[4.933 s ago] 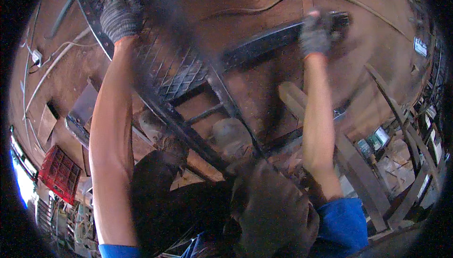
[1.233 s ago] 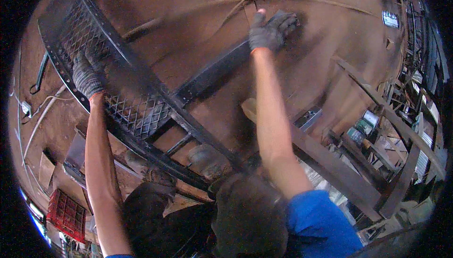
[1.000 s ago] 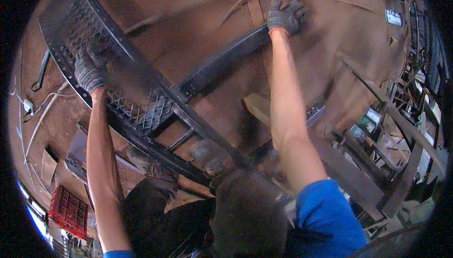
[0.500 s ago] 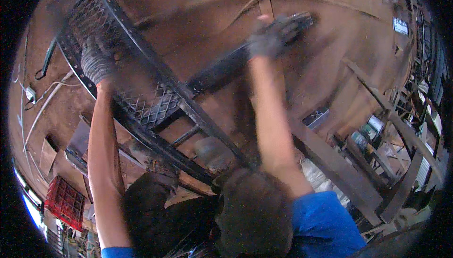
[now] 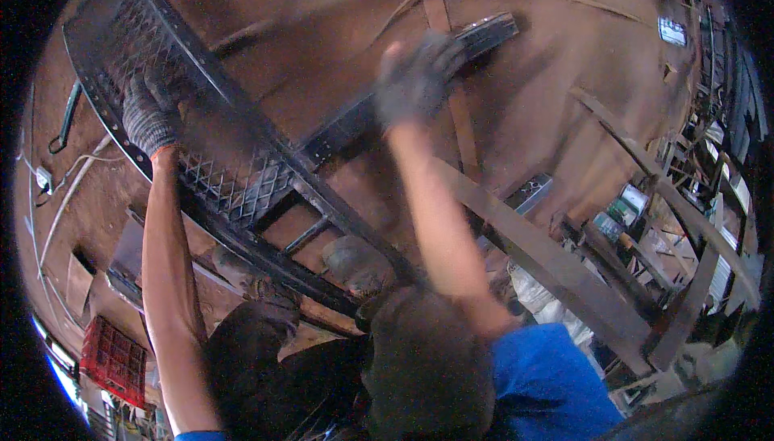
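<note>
gloves of grey knit cover both hands, and both hands are on one black steel frame (image 5: 266, 191) that lies tilted across the red-brown dirt floor (image 5: 564, 78). left hand (image 5: 149, 118) sits on the frame's long curved outer rail, at the part filled with diamond-pattern expanded mesh (image 5: 234, 187); its fingers are curled shut around that rail. right hand (image 5: 415, 78) is blurred, set on a flat black bar (image 5: 476, 38) that runs out from the frame's middle toward the upper right. its fingers look folded over the bar, but the blur keeps me from telling whether they clamp it or only press on it.

frame lies left of centre, its mesh end toward the upper left, its open ladder-like rungs (image 5: 310, 235) lower down, near the dark cap (image 5: 427, 368) of the person and the blue sleeve (image 5: 548, 384) beside it. a rusty steel beam (image 5: 556, 268) slants away to the right of the frame, and a thin pale strip crosses the floor above the right hand. a red plastic crate (image 5: 113, 356) stands well apart from the frame at the lower left, and white cable (image 5: 64, 191) trails over the dirt just left of the curved rail. metal racks and clutter fill the far right edge.
</note>
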`<state>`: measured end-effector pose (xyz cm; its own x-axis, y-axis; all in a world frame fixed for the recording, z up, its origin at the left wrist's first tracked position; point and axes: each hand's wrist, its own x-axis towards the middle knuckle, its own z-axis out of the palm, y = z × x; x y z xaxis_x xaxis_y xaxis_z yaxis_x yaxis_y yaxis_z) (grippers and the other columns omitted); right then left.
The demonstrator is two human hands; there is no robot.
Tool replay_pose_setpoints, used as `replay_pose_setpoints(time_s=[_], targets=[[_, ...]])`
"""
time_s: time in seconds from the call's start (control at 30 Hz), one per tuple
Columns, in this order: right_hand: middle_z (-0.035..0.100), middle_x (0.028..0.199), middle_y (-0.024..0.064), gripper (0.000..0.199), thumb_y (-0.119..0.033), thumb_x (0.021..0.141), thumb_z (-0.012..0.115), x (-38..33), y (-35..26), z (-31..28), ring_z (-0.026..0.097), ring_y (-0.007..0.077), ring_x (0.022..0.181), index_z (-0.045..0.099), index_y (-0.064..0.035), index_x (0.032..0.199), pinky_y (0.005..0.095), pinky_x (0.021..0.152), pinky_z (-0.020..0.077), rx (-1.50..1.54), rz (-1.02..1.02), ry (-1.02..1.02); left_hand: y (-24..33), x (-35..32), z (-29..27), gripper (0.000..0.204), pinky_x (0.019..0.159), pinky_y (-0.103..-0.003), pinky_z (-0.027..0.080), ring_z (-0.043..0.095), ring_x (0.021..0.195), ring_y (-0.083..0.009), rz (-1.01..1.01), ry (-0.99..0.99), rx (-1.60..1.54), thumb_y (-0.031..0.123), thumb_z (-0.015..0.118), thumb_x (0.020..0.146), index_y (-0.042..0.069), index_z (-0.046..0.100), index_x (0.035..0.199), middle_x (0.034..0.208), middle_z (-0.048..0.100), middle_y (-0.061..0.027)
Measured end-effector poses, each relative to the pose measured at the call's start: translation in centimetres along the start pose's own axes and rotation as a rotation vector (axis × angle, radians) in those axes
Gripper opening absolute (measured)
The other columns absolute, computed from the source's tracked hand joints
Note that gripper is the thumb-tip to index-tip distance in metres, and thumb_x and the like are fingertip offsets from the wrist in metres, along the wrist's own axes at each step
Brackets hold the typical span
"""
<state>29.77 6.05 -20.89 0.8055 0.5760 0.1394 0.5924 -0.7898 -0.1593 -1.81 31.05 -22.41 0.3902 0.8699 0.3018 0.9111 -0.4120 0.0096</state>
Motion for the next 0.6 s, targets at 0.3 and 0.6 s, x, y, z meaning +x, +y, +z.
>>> replay_pose_setpoints(time_s=[0.3,0.6], targets=[[0.019,0.159,0.0341,0.088,-0.065,0.099,0.023,12.2,7.2,1.8,0.014,0.0493,0.149,0.028,0.0045,0.153,0.0558,0.122,0.0096,0.034,0.194,0.037,0.3,-0.2,1.1,0.046,0.092,-0.046,0.051,0.064,0.107,-0.0403,-0.037,-0.033,0.031,0.039,0.046,0.102,0.002,0.062,0.124,0.12,0.067,-0.0222],[0.031,0.15,0.0383,0.076,-0.049,0.098,0.043,-1.6,2.0,1.3,0.024,0.0531,0.144,0.034,0.0098,0.146,0.0616,0.118,0.0187,-0.264,-0.245,-0.057,-1.5,-0.9,0.9,0.046,0.09,-0.047,0.052,0.065,0.103,-0.0402,0.014,-0.078,0.108,0.037,0.049,0.1,0.002,0.062,0.126,0.114,0.068,-0.0233]])
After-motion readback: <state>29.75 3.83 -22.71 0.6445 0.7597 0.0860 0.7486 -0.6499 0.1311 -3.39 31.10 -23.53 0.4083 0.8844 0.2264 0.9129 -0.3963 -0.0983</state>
